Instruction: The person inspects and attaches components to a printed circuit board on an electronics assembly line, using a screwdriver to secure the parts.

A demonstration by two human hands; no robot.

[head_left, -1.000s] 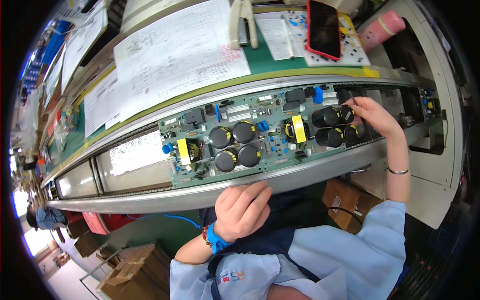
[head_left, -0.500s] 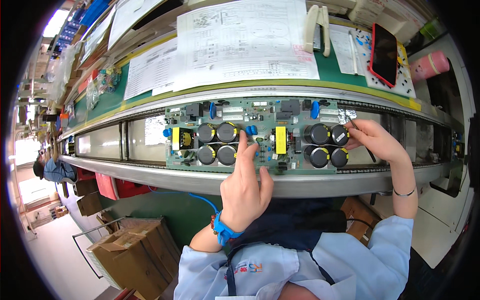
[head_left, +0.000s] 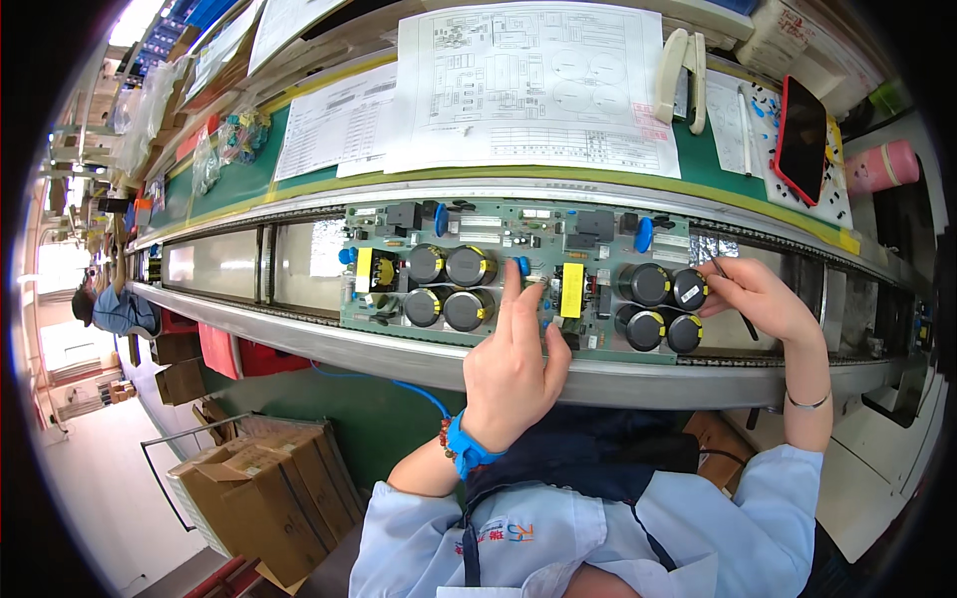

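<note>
A long green circuit board [head_left: 543,342] lies on the metal conveyor rails in front of me. It carries black round capacitors [head_left: 466,266] in two groups, yellow-wrapped transformers [head_left: 572,290] and blue disc parts [head_left: 643,235]. My left hand [head_left: 513,364] rests over the board's middle, index finger stretched up against a small blue component [head_left: 524,266], the other fingers apart. At the board's right end, my right hand [head_left: 763,299] pinches a thin dark tool [head_left: 748,321], its fingertips beside the labelled capacitor [head_left: 689,290]. Which kind of tool it is, I cannot tell.
Behind the rails [head_left: 478,367] lie printed drawings [head_left: 528,90], a stapler-like beige tool [head_left: 682,80], a red-edged phone [head_left: 800,140] and a pink bottle [head_left: 882,166]. Cardboard boxes [head_left: 254,498] stand at lower left. A blue cord [head_left: 424,394] runs from my left wristband. Another person [head_left: 125,311] sits far left.
The whole view has shifted, so the board and bench sit slightly farther right and tilted. Both hands keep nearly the same places on the board.
</note>
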